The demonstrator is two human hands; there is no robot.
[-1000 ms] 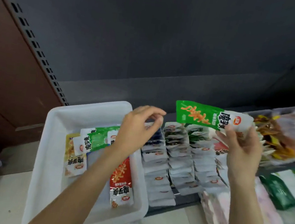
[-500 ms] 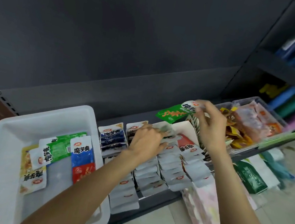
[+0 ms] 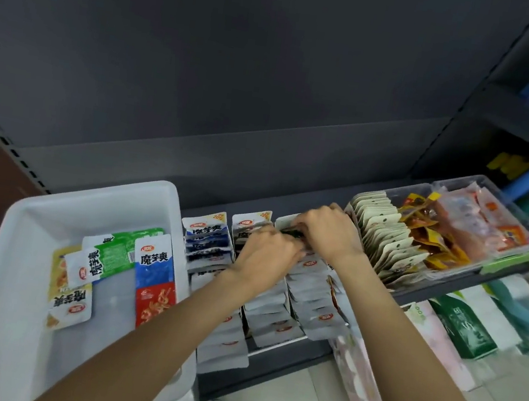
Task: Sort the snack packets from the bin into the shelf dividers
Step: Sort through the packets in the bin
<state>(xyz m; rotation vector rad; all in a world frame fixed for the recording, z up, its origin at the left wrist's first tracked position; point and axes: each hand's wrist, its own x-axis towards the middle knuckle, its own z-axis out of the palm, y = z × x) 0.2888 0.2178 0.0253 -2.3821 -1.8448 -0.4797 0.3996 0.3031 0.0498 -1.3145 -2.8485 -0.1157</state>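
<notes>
white plastic bin [image 3: 25, 268] at left, glossy flat packets lying loose inside, green packet [image 3: 120, 249] among them. left hand [image 3: 267, 256] and right hand [image 3: 328, 233] meet over upright white foil packet rows [image 3: 292, 309] on the shelf, fingers curled down into a rear divider; whether they pinch anything, can't tell. clear rectangular tubs [image 3: 480, 203] beyond at right.

Both forearms outstretched, left hand [image 3: 267, 251] and right hand [image 3: 329, 235] side by side, fingers curled downward.
</notes>
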